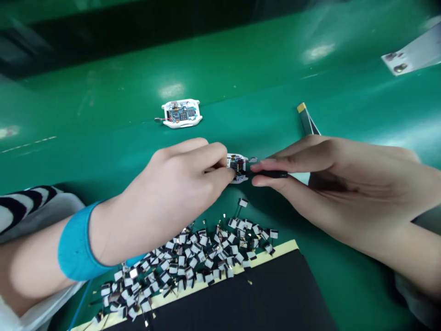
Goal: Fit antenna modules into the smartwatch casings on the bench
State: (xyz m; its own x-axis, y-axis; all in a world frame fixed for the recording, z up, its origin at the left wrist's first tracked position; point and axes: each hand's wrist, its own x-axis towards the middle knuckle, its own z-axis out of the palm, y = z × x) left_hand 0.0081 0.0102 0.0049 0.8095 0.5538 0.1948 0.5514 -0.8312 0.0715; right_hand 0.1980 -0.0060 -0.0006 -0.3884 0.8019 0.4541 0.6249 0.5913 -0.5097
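L hand, blue wristband on its wrist, comes in from 8 o'clock, fingers curled and gripping the edge of a small white-framed PCB, which sits near the middle of the view, low over or on the green bench; can't tell which from this angle. R hand comes in from 3 o'clock, thumb and index pinching a slim black part w/ its tip just beside the PCB; exact kind of part is hidden by the fingers. 2nd white-framed PCB, components up, lies flat on the bench at 12 o'clock from the held one, well apart from both hands. Heap of small white-and-black tabs w/ thin wires sits at 7 o'clock, partly on a cream-edged black mat, one tab lying apart at the heap's top. Dark ribbon strip w/ gold tip at 1 o'clock, just above R hand. Paper sheet w/ dark marks at the 2 o'clock edge. Black-and-white striped sleeve at 9 o'clock, by L forearm.
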